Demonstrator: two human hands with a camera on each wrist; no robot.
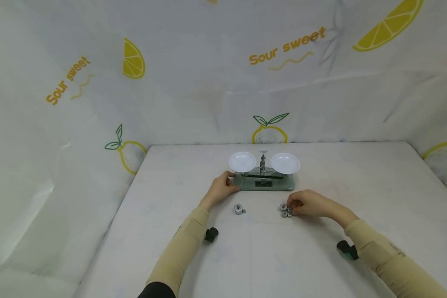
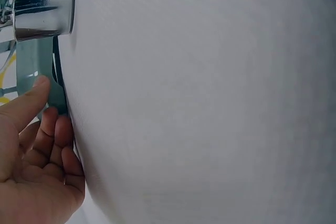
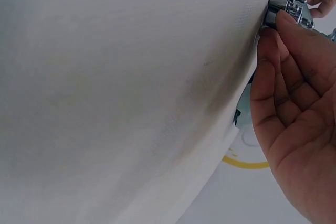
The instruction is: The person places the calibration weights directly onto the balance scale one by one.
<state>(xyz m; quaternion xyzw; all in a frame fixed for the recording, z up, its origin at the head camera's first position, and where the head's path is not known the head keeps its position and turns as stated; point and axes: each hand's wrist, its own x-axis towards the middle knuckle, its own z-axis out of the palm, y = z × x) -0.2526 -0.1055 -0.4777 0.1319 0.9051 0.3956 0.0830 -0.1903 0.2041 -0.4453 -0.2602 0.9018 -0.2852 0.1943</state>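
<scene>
A two-pan balance scale (image 1: 263, 184) with a grey-green base and two white pans stands on the table. My left hand (image 1: 220, 189) grips the left end of its base, thumb on one side and curled fingers on the other. In the left wrist view the same base (image 2: 34, 61) shows beyond the thumb. Right of the middle, a small cluster of shiny metal weights (image 1: 284, 213) stands in front of the scale. My right hand (image 1: 308, 203) pinches at a weight (image 3: 271, 18) on the cluster's right side with thumb and index fingertips; the fingertips partly hide it.
A larger knobbed weight (image 1: 238, 209) stands between the hands on the left, a tiny one (image 1: 244, 211) beside it. Black wrist devices (image 1: 211, 234) hang under both sleeves. A lemon-printed sheet (image 1: 208, 91) rises along the back edge of the white table (image 1: 268, 256).
</scene>
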